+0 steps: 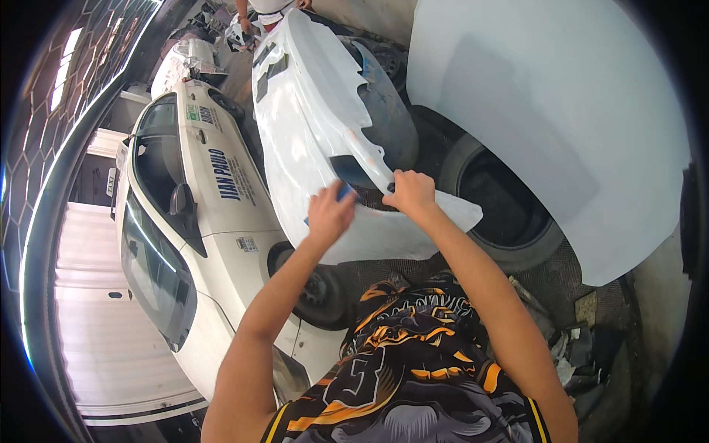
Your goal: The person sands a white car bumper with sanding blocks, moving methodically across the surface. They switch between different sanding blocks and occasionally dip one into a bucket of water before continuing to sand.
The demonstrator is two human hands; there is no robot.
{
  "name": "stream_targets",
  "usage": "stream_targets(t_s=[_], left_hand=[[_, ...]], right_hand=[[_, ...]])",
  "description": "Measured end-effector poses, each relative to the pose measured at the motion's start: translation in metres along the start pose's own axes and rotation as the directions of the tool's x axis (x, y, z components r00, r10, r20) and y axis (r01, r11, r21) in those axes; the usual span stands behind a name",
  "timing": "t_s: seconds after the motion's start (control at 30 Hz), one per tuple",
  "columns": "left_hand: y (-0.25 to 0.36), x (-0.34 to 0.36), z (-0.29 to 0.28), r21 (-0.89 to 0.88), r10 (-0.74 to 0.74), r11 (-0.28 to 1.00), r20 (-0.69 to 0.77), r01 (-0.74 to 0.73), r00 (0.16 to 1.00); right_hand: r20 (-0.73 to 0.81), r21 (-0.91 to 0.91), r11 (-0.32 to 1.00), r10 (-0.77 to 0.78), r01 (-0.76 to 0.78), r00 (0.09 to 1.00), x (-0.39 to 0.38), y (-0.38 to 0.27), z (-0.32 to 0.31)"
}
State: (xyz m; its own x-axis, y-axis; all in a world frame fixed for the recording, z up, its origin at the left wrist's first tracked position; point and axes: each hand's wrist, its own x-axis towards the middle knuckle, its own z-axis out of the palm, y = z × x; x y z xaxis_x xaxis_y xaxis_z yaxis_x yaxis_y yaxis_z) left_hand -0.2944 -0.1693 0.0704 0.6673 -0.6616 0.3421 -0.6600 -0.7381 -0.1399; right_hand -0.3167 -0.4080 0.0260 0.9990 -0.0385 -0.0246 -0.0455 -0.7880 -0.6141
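Head view: I found the white bumper stretched out ahead of the person, its near end at both hands and a blue drum showing past its jagged right edge. I judged the part light for its size, springy across the broad shell, slippery on its smooth face and liable to crack at the narrow strips. The best hold, in my assessment, was the rim beside the opening. There the right hand had its fingers curled over the edge, gripping the part directly. The left hand, blurred, had its fingers closed on a blue pad left of the opening; I could not tell how firmly it pressed the surface.
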Motion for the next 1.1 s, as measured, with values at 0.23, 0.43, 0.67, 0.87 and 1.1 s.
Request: stream_targets(t_s=[0.23, 0.43, 0.67, 0.87, 1.1], left_hand=[[-0.002, -0.002, -0.007, -0.023, -0.07, 0.997, 0.024, 0.071, 0.997], [0.02, 0.0, -0.016, -0.002, -0.156, 0.988, 0.077, 0.157, 0.985], [0.027, 0.002, -0.013, 0.11, -0.208, 0.971, -0.067, 0.214, 0.976], [0.015, 0.0, -0.006, 0.013, -0.342, 0.938, -0.12, 0.346, 0.932], [-0.017, -0.015, -0.013, -0.731, -0.875, 0.3, 0.045, 0.613, 0.483]], right_hand=[[-0.004, -0.01, 1.0, -0.019, 0.019, 1.0, 0.003, 0.006, 0.006], [-0.01, 0.01, 0.999, -0.046, 0.046, 0.999, 0.003, 0.007, 0.0], [0.049, -0.003, 1.0, -0.022, 0.022, 0.999, -0.001, 0.004, -0.005], [-0.02, -0.049, 0.998, -0.039, 0.038, 0.999, 0.0, 0.004, -0.005], [-0.235, 0.26, 0.965, 0.029, 0.034, 0.972, -0.02, 0.024, 0.003]])
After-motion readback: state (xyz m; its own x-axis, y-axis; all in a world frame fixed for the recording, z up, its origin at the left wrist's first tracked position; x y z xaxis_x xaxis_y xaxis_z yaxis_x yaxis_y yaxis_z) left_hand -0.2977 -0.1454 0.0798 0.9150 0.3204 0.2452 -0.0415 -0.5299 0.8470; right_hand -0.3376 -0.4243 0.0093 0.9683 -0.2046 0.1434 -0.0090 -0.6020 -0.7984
